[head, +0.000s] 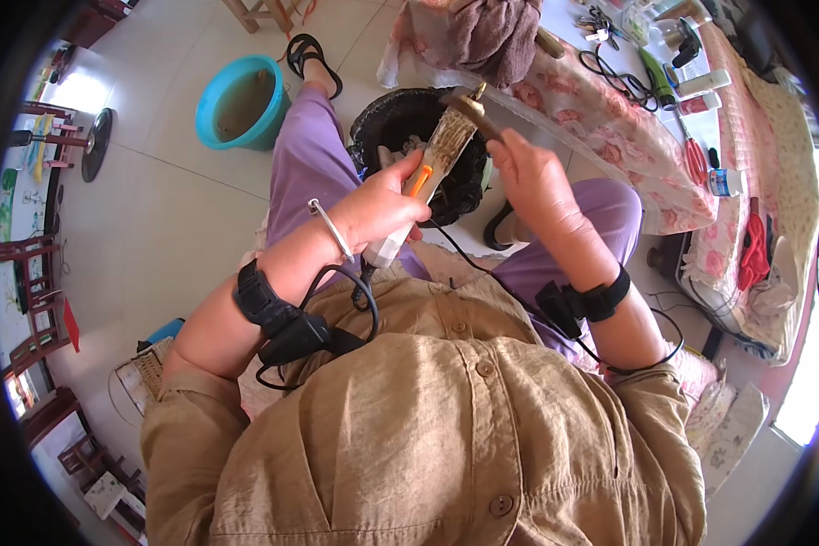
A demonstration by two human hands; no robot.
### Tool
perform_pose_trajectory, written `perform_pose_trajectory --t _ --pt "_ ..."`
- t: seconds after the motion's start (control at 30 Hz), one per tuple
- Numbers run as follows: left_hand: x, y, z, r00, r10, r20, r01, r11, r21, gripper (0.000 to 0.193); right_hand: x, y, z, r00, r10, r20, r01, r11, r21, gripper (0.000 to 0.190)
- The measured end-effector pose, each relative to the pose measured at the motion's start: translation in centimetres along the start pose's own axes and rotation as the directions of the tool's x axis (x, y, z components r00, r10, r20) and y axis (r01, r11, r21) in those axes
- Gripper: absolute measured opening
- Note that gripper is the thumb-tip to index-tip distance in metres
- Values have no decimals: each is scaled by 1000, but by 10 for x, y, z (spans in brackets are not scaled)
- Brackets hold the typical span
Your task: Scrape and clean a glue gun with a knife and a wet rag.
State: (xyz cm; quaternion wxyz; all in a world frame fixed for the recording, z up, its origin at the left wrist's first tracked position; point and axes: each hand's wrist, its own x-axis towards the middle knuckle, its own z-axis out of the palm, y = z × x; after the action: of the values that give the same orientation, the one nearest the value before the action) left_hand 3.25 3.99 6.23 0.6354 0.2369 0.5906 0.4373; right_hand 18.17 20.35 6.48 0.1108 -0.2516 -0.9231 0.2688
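Note:
My left hand (pixel 382 208) is wrapped round the pale handle of a corded hand tool (pixel 450 140) with an orange switch, a worn, browned front part and a brass-coloured tip. The exact kind of tool is unclear. Between the fingertips of my right hand (pixel 536 174) is a brown strip-like piece (pixel 488 127), lying across the tool just below its tip. Under both hands, between my knees, stands a bin lined with a black bag (pixel 382 109), with crumpled pale material inside. A black cable leaves the rear end of the tool near my lap.
A turquoise bucket (pixel 208 102) of murky water stands on the tiled floor at left. At right, a table with a floral cloth (pixel 607 130) bears a brown towel (pixel 495 41), a green tube (pixel 657 78), red-handled scissors (pixel 696 160) and bottles. Cables hang from my wrist straps.

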Motion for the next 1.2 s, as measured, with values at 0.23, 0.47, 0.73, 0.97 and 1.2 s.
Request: perform_pose_trajectory --t 0.23,0.47,0.73,0.97,1.2 --pt "6 -14 -2 995 -56 -79 54 998 -17 82 -10 4 10 997 38 66 -32 996 -79 24" --pt "17 -32 0 990 27 -142 -17 997 69 80 -9 3 11 993 31 118 -12 987 -158 25" --pt "25 -37 -7 982 61 -180 -18 972 233 80 -21 2 36 984 53 170 -45 998 -55 25" --pt "14 -45 -4 921 352 -166 -189 777 600 79 19 10 -11 942 279 -184 -172 876 450 29" --pt "11 -33 -3 744 661 -98 -468 621 629 76 20 14 17 900 399 174 -272 203 941 33"
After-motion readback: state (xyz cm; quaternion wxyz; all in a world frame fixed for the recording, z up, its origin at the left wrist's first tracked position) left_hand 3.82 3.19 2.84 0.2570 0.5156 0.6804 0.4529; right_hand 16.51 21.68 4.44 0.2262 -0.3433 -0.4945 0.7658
